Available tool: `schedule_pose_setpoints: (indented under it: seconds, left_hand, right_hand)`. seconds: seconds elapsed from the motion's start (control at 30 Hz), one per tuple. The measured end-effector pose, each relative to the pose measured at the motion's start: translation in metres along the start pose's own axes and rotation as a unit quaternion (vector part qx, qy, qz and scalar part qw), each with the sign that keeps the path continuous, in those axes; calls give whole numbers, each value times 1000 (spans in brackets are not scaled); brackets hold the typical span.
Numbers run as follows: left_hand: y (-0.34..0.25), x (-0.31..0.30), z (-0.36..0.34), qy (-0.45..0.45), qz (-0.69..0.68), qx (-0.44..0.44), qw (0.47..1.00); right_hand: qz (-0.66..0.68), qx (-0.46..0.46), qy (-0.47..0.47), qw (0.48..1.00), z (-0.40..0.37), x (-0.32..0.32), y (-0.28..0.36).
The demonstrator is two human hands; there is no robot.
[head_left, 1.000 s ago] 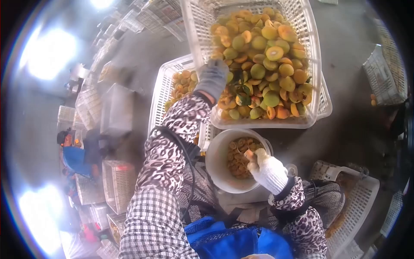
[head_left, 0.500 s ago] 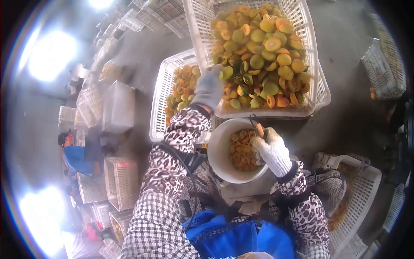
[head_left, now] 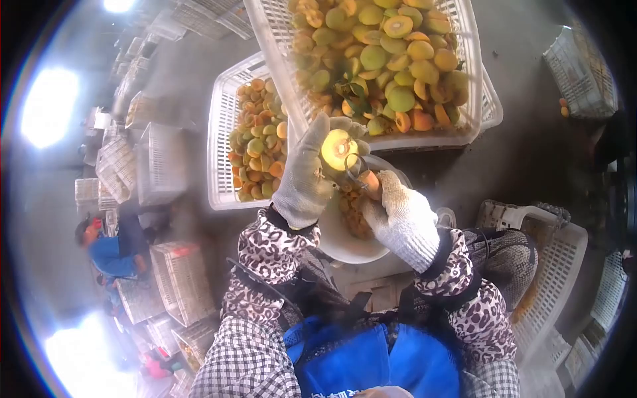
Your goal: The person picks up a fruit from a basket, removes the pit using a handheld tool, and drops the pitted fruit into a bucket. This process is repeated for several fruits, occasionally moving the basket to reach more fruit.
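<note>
My left hand [head_left: 306, 174], in a grey work glove, holds a halved peach [head_left: 338, 149] with the yellow cut face and its centre turned toward me. In a whitish glove, my right hand [head_left: 406, 215] grips the wooden handle of a pitting knife [head_left: 369, 184]. Its curved metal loop is at the lower right edge of the peach half. Below both hands stands a white bucket [head_left: 330, 232] with scooped-out pits and scraps inside, partly hidden by the hands. Just beyond it, a white crate [head_left: 424, 140] is heaped with halved green-orange peaches [head_left: 388, 60].
A second white crate [head_left: 219, 142] with peach halves stands to the left, partly under the first. Another crate [head_left: 551, 292] is beside my right knee. Stacked crates [head_left: 162, 162] line the left, where a person in blue [head_left: 113, 255] sits. One crate [head_left: 584, 76] lies far right.
My left hand has come back from the heaped crate to above the bucket, now with a peach half. My right hand has moved slightly left, bringing the knife to it. The view has shifted.
</note>
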State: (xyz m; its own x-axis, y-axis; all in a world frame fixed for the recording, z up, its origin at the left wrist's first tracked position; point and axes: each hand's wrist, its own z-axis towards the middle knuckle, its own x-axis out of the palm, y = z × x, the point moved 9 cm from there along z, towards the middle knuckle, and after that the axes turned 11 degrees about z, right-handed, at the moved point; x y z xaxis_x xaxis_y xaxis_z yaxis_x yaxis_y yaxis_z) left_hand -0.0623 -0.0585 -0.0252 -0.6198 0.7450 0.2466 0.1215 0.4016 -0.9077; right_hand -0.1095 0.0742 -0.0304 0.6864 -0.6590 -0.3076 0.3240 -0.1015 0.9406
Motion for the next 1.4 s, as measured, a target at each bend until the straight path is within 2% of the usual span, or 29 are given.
schedule_pose_setpoints:
  seconds: [0.13, 0.2, 0.23, 0.33, 0.4, 0.43, 0.5, 0.63, 0.7, 0.73, 0.8, 0.83, 0.9, 0.93, 1.0, 1.03, 1.07, 1.1, 1.13, 1.2, 1.23, 1.3, 1.33, 1.4]
  left_hand:
    - [6, 0, 2, 0, 8, 3, 1000]
    - [7, -9, 5, -52, 40, 13, 998]
    - [9, -8, 5, -52, 40, 12, 998]
    - [11, -3, -1, -44, 86, 14, 995]
    - [3, 11, -8, 5, 185, 42, 982]
    - [5, 11, -8, 6, 185, 40, 982]
    - [5, 13, -9, 2, 166, 85, 983]
    - [9, 10, -9, -14, 145, 96, 985]
    - [0, 13, -15, -27, 323, 138, 936]
    - [3, 9, -13, -26, 324, 137, 936]
    - [-3, 12, -13, -42, 537, 240, 807]
    - [-4, 15, -13, -38, 538, 240, 807]
    - [2, 12, -12, -35, 495, 172, 851]
    - [3, 8, -10, -34, 495, 171, 851]
    - [-6, 21, -15, 36, 628, 320, 709]
    - [-15, 21, -13, 37, 628, 320, 708]
    - [0, -3, 5, 51, 422, 75, 902]
    - [35, -9, 1, 57, 157, -182, 969]
    - [39, -10, 1, 59, 158, -181, 969]
    - [17, 2, 2, 85, 177, 47, 979]
    - [24, 15, 0, 87, 176, 49, 979]
    - [1, 23, -12, -50, 118, 254, 959]
    - [3, 18, -8, -49, 139, 264, 953]
    - [0, 11, -8, -57, 144, 242, 958]
  right_hand:
    - [-37, -20, -9, 999, 1, -3, 7]
    - [-118, 65, 52, 989, 2, -1, 4]
    - [-118, 67, 53, 989, 2, -1, 3]
    - [-105, 52, 43, 992, 2, -2, 4]
    - [-87, 66, 53, 993, 2, -1, 4]
    - [-87, 67, 53, 993, 0, 3, 3]
    - [-162, 3, -25, 987, -2, -1, 13]
    - [-218, 44, 3, 975, -3, 7, -2]
    - [-250, 18, 15, 968, -5, 12, -5]
    - [-250, 19, 15, 968, -5, 9, -6]
    - [-207, 9, 54, 977, -6, 11, -7]
    - [-207, 12, 52, 977, -6, 10, -8]
    - [-197, 9, 48, 979, -6, 10, -7]
    - [-197, 11, 47, 979, -6, 10, -6]
    - [-220, 25, 68, 973, -7, 14, -9]
    - [-220, 26, 68, 973, -6, 14, -7]
    - [-216, 51, 86, 971, -5, 15, -11]
    - [-212, 76, 104, 969, -5, 17, -14]
    - [-213, 76, 102, 969, -3, 16, -11]
    - [-30, 150, 120, 981, -5, 19, -17]
    - [-32, 149, 118, 981, -7, 19, -20]
    - [-125, -103, 104, 981, -10, 23, 11]
    - [126, 221, 121, 959, -2, 18, -9]
    - [97, 215, 127, 964, -2, 20, 2]
